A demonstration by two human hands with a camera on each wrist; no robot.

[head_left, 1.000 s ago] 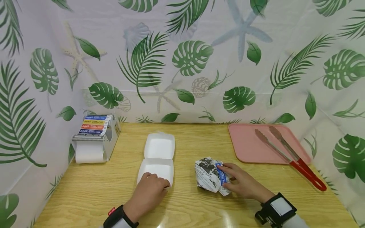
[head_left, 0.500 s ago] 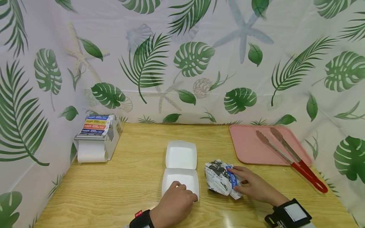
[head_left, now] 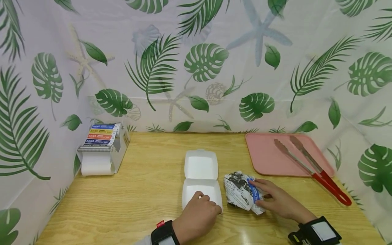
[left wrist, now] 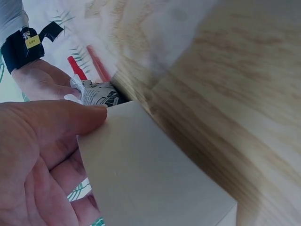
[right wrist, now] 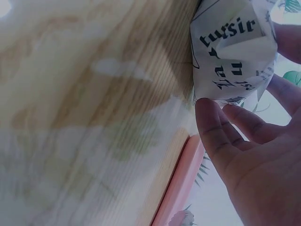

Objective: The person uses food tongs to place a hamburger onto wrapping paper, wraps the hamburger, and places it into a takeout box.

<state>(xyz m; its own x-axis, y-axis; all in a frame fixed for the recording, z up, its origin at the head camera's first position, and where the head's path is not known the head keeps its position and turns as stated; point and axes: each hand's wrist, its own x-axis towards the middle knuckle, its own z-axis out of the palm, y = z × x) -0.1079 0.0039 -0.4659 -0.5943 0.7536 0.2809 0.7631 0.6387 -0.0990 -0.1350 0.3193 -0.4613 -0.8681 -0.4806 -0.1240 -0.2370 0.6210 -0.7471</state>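
A white foam clamshell box (head_left: 201, 165) lies open on the table, lid half at the back. My left hand (head_left: 199, 216) grips the near side of its base; in the left wrist view the thumb lies along the edge of the box wall (left wrist: 141, 160). Just right of the box sits a bundle wrapped in black-and-white newsprint paper (head_left: 235, 192) with a blue label strip (head_left: 254, 190). My right hand (head_left: 277, 200) holds the bundle from its right side, thumb nearest me. In the right wrist view, fingertips meet the printed paper (right wrist: 233, 52) at several places.
At the back right a pink tray (head_left: 260, 153) carries metal tongs with red handles (head_left: 332, 189), which reach past its front edge. A label dispenser (head_left: 99, 149) with coloured strips stands at the back left. A leaf-patterned cloth (head_left: 226, 112) hangs behind and at both sides.
My left hand has slid the foam box to the right, close to the wrapped bundle. My right hand and the bundle have shifted a little to the right too.
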